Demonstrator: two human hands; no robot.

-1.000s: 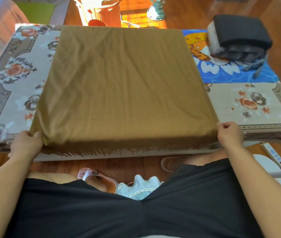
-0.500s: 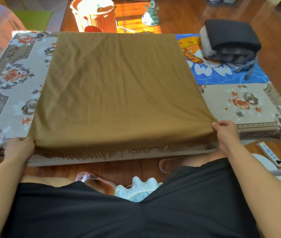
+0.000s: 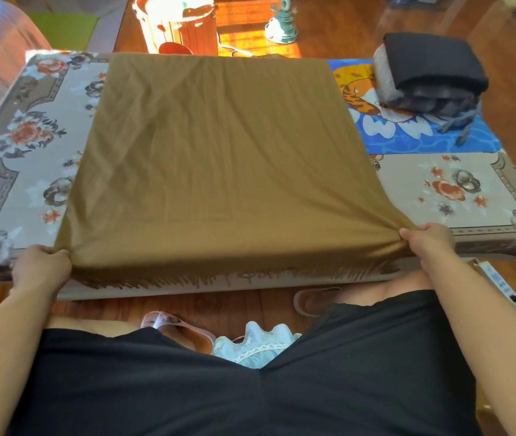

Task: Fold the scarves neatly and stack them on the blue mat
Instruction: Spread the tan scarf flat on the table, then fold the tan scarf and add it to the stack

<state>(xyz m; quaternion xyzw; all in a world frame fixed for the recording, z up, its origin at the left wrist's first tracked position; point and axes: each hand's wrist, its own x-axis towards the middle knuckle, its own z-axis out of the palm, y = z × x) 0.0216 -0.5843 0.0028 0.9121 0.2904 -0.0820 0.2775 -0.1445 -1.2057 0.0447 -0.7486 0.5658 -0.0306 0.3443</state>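
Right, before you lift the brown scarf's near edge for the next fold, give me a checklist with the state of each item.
1. Left hand grips the near left corner: ok.
2. Right hand grips the near right corner: ok.
3. Brown scarf lies flat: not ok, creases run toward the right corner.
4. Far edge lies straight: ok.
5. Blue mat has free room: ok, beside the folded pile.
6. Layers underneath aligned: cannot tell.
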